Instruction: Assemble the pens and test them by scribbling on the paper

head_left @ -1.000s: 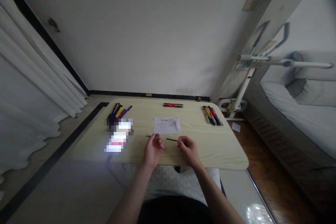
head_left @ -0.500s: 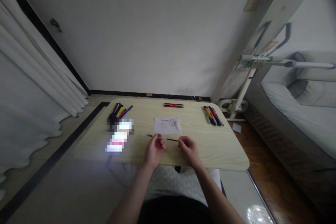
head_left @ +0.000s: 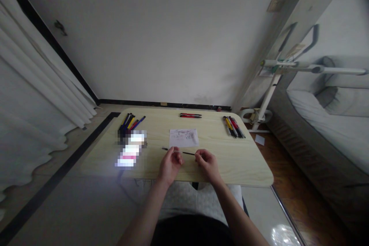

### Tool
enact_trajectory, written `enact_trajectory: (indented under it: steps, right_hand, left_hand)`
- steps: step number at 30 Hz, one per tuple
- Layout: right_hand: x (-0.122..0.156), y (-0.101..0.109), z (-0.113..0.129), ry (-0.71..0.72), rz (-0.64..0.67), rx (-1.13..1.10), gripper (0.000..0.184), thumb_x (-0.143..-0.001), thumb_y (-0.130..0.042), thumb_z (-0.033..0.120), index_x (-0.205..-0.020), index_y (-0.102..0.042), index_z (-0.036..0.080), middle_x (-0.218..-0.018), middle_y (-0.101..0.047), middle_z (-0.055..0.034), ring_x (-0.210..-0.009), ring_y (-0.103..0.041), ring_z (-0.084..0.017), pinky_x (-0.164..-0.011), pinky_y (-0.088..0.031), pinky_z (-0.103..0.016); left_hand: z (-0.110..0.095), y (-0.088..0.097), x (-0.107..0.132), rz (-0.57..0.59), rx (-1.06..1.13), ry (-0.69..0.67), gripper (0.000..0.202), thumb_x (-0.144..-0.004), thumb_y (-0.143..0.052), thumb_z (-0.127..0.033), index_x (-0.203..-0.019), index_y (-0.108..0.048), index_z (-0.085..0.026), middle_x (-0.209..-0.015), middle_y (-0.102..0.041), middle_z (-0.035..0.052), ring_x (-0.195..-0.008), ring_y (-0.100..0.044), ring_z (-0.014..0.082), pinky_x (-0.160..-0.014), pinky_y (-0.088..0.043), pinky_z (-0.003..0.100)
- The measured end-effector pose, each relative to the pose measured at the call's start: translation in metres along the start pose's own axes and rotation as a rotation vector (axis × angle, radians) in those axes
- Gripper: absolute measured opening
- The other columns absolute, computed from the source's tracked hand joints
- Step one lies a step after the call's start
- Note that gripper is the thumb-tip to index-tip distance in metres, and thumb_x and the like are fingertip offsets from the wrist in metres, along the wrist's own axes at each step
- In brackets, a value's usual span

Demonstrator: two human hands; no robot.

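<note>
Both hands hold one thin black pen [head_left: 188,153] level above the near part of a light wooden table [head_left: 248,169]. My left hand [head_left: 170,163] is closed round the pen's left part, whose tip pokes out to the left. My right hand [head_left: 208,164] pinches the pen's right end. Just beyond the hands lies a small white paper [head_left: 183,137] with scribbles on it.
A bunch of coloured pens [head_left: 129,122] lies at the table's far left, two red and black pens [head_left: 190,115] at the far middle, another bunch [head_left: 233,127] at the far right. A blurred bright patch [head_left: 131,150] sits left. Curtain at left, bed [head_left: 331,123] and white stand [head_left: 269,96] at right.
</note>
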State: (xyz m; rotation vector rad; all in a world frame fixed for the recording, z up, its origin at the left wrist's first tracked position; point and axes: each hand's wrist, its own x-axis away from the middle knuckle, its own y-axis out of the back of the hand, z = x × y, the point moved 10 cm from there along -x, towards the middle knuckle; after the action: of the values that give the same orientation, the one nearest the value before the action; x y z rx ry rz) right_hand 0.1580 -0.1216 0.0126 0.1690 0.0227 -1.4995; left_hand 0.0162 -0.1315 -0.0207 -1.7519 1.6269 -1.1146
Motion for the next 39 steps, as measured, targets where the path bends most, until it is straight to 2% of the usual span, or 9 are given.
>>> enact_trajectory:
  steps: [9,19,28,39]
  right_hand:
    - [-0.0007,0.0000,-0.0046,-0.012,0.000,-0.009,0.021,-0.074,-0.053,0.037,-0.071,-0.055,0.016,-0.056,-0.051,0.0010,-0.050,-0.045,-0.011,-0.045,-0.035,-0.020]
    - [0.0000,0.0017,-0.0022,-0.002,-0.008,-0.034,0.019,-0.074,-0.054,0.035,-0.071,-0.056,0.016,-0.057,-0.052,0.0018,-0.050,-0.046,-0.010,-0.047,-0.035,-0.020]
    - [-0.0002,0.0015,-0.0079,-0.029,0.004,-0.063,0.019,-0.076,-0.053,0.034,-0.073,-0.055,0.016,-0.058,-0.050,0.0017,-0.052,-0.045,-0.010,-0.048,-0.035,-0.020]
    - [-0.0010,0.0020,-0.0017,0.001,-0.003,-0.062,0.017,-0.074,-0.054,0.032,-0.072,-0.055,0.016,-0.057,-0.050,0.0026,-0.050,-0.044,-0.010,-0.047,-0.033,-0.020]
  left_hand:
    - [-0.0004,-0.0023,0.0007,0.016,0.125,0.049,0.016,-0.076,-0.053,-0.031,-0.075,-0.057,-0.015,-0.054,-0.045,-0.0027,-0.047,-0.043,0.0081,-0.047,-0.033,0.022]
    - [0.0008,-0.0039,-0.0004,0.069,0.140,0.049,0.016,-0.078,-0.052,-0.031,-0.076,-0.057,-0.015,-0.055,-0.045,-0.0022,-0.048,-0.043,0.0088,-0.047,-0.033,0.023]
    - [0.0010,-0.0044,-0.0005,0.062,0.126,0.050,0.016,-0.078,-0.052,-0.030,-0.076,-0.056,-0.015,-0.054,-0.046,-0.0022,-0.047,-0.043,0.0085,-0.047,-0.033,0.022]
    - [0.0018,-0.0035,-0.0013,0.055,0.089,0.036,0.014,-0.077,-0.055,-0.029,-0.077,-0.055,-0.015,-0.054,-0.044,-0.0038,-0.047,-0.042,0.0066,-0.047,-0.033,0.020]
